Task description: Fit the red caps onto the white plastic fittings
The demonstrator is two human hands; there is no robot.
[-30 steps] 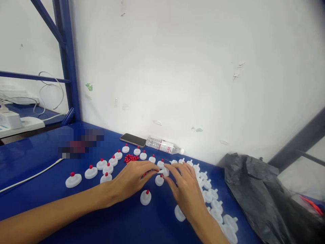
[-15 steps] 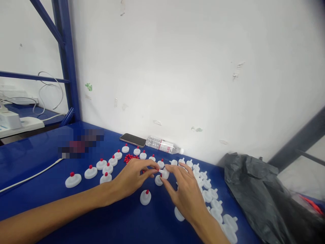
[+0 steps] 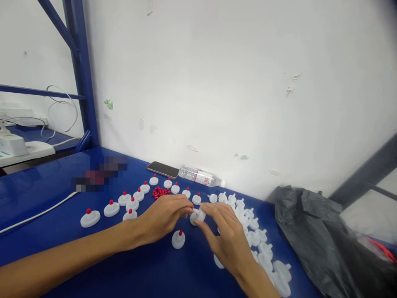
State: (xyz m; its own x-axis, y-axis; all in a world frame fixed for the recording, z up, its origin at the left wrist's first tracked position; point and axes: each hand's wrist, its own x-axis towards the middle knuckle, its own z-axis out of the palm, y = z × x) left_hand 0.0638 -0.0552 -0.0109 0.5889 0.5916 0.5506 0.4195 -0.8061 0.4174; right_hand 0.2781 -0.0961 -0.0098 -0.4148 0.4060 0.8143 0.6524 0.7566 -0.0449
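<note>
My right hand [image 3: 223, 229] grips a white round cap with a narrow spout [image 3: 201, 215], its spout turned toward my left hand. Between the thumb and fingertips of my left hand [image 3: 169, 215] is a small red tip [image 3: 191, 209], held at the spout's end; my fingers partly hide it. Just behind the held piece, another white cap [image 3: 193, 218] stands on the table. Nearer to me sits a white cap with a red tip [image 3: 178, 239]. A pile of loose red tips [image 3: 160, 192] lies beyond my left hand.
Red-tipped white caps [image 3: 111, 208] stand in loose rows at left. Plain white caps [image 3: 253, 239] crowd the right side. A phone [image 3: 163, 169] and a water bottle [image 3: 201, 176] lie along the wall. A dark plastic bag [image 3: 316, 231] is at right, a white cable [image 3: 40, 215] at left.
My hands have drawn closer together around the spout. My left fingers have closed in more tightly over the red tip, and my right fingers have come together over the held cap.
</note>
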